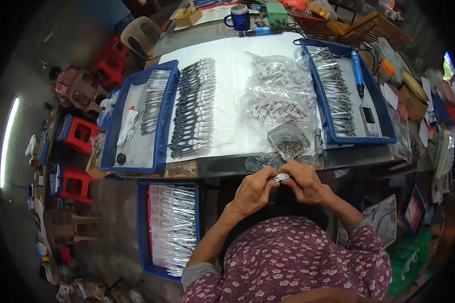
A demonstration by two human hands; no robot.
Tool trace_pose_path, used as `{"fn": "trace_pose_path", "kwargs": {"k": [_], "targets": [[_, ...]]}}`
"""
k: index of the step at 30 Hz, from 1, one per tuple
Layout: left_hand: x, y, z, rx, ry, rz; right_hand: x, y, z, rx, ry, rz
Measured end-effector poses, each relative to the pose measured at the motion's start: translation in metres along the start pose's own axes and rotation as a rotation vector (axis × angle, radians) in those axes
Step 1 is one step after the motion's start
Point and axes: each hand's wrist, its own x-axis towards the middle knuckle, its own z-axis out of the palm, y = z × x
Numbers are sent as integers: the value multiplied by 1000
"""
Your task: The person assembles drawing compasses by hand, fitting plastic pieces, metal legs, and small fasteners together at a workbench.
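Both my hands meet in front of the table edge around a small white plastic part [281,177]. The fingers of my left hand [254,189] pinch it from one side, and those of my right hand [305,183] close on the other; much of the part is hidden by the fingertips. Just beyond them lies a clear bag of small metal screws [290,146]. Behind that, a larger clear plastic bag holds many small white parts [280,111]. To the left, a long row of black-and-white handled pieces [194,108] lies on white paper [231,101].
A blue tray [159,146] with thin metal rods stands left; another blue tray [361,140] at right holds metal rods, a blue electric screwdriver [358,73] and a small display device [369,121]. A lower blue bin [142,227] holds silvery pieces. A blue mug [240,19] stands far back.
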Motion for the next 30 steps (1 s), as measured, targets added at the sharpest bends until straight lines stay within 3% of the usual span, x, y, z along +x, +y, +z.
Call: {"fn": "trace_pose_path", "kwargs": {"k": [4, 19, 30], "targets": [[-1, 3, 2, 0, 9, -18, 1, -1, 1, 0, 58, -55], [2, 4, -1, 104, 4, 28, 4, 4, -10, 154, -50, 21], [-8, -7, 1, 138, -7, 61, -10, 13, -4, 64, -202, 103]]}}
